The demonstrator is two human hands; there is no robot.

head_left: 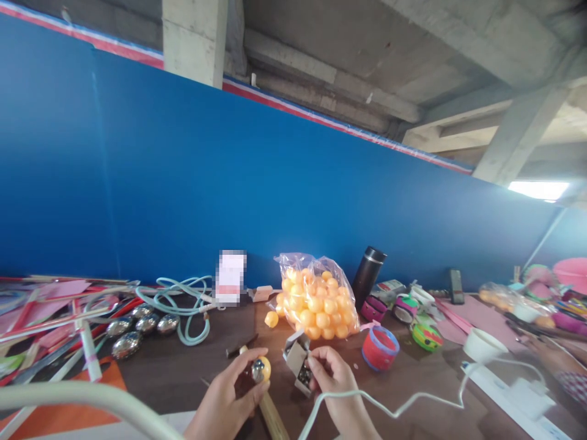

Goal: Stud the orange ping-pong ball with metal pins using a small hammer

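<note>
My left hand [232,394] pinches a small orange plastic ball [266,370] between thumb and fingers. A shiny silver piece sits on the side of the ball. My right hand [337,382] is closed at the right edge of a small open cardboard box [296,360], which is tilted and has small dark metal pieces [304,374] inside. Whether its fingertips also pinch one of those pieces is hidden. Beneath my left hand lies a hammer with a wooden handle [273,418], its dark head just beyond my fingers.
Beyond my hands stands a clear bag of orange balls [316,305], with one loose ball [271,319] beside it. Silver balls [126,345] and a coiled pale cable [197,333] lie left. Rightward are a red tape roll [380,348], black bottle [368,275], power strip [509,400] and another person's arm [557,360].
</note>
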